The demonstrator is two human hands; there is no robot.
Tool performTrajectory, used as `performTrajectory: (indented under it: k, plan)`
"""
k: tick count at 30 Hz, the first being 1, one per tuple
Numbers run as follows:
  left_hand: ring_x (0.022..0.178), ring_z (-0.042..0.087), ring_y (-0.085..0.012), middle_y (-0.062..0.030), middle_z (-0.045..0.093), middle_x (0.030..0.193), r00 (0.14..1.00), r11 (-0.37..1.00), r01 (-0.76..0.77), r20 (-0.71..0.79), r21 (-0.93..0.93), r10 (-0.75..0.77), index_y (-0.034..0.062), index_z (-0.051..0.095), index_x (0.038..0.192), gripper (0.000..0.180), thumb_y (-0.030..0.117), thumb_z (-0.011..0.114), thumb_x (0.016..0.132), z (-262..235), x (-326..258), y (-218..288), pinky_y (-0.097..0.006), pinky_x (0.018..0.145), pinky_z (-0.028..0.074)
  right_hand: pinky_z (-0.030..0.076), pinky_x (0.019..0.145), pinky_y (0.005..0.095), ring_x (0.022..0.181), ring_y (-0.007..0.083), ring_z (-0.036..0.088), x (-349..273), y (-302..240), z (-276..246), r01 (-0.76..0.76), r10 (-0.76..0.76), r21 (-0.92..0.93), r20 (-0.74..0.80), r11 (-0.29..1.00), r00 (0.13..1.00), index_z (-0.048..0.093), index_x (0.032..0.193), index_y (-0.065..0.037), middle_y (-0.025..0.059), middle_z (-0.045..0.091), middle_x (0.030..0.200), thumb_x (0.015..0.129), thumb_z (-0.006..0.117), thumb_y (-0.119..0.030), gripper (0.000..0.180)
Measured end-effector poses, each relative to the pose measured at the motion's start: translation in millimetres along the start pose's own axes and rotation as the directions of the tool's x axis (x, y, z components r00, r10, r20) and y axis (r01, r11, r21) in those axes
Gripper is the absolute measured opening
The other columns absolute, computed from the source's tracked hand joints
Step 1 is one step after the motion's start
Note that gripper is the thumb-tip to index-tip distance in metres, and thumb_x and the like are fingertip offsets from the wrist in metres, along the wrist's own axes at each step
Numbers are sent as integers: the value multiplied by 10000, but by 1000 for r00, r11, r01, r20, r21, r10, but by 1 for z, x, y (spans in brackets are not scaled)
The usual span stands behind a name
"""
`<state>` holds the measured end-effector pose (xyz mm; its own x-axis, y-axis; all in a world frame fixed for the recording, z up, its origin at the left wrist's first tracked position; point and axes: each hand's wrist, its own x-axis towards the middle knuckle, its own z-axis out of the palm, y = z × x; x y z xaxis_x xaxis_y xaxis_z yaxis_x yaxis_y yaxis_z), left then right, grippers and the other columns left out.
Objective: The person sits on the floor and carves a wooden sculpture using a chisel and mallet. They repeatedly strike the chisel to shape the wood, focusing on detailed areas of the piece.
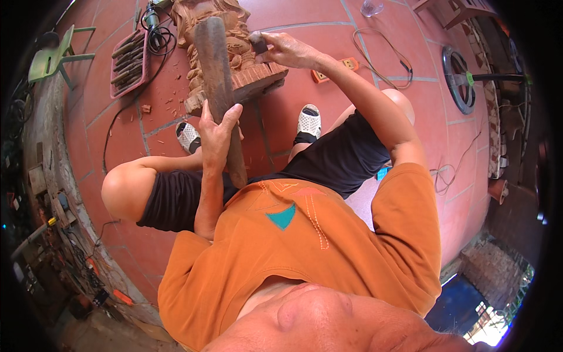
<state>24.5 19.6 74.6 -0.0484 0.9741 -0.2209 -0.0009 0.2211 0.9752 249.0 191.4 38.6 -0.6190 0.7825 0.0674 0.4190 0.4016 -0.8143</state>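
My left hand (217,136) is wrapped round a long, thick wooden mallet (214,61). Its wide end points away from me, and the narrow end reaches back to my lap. Behind the mallet lies a reddish-brown wood carving (234,47) with deep relief, its flat base (258,81) turned toward me; the mallet hides part of it. At the carving's right side my right hand (287,50) pinches a short dark tool (258,46) between the fingers. Only a small part of this tool shows, so its kind is unclear.
A pink tray (130,63) of wooden-handled tools lies left, with a corded power tool (152,20) beyond. An orange power strip (335,70) and a looped cable lie right. A green chair (56,56) stands far left, a round black frame (458,81) far right. Wood chips litter the tiles.
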Motion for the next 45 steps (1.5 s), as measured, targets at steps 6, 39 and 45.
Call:
performTrajectory:
  k: [6,39,45]
  plan:
    - [544,579,-106,-43,608,782,999,998,-31,-28,-63,29,-13,515,1196,394,188,723,928,2,-3,7,-246,481,489,535,821,422,895,309,692,-6,1,6,-15,20,-115,46,993,999,569,1206,-61,160,694,984,881,630,-13,335]
    - [550,555,-91,-32,601,780,990,990,-136,-37,-27,135,-20,508,1214,381,148,703,934,4,-8,17,-242,476,464,490,752,485,889,387,653,-9,-22,10,89,-72,-149,116,985,991,565,1242,-65,201,662,928,859,685,-106,404]
    - [528,586,-115,-70,657,800,977,981,-189,-87,47,193,-46,485,1299,505,183,730,920,11,-4,2,-266,457,479,473,697,480,784,385,628,-7,-5,12,77,-65,-175,72,982,995,567,1203,-53,191,639,844,865,714,-162,384]
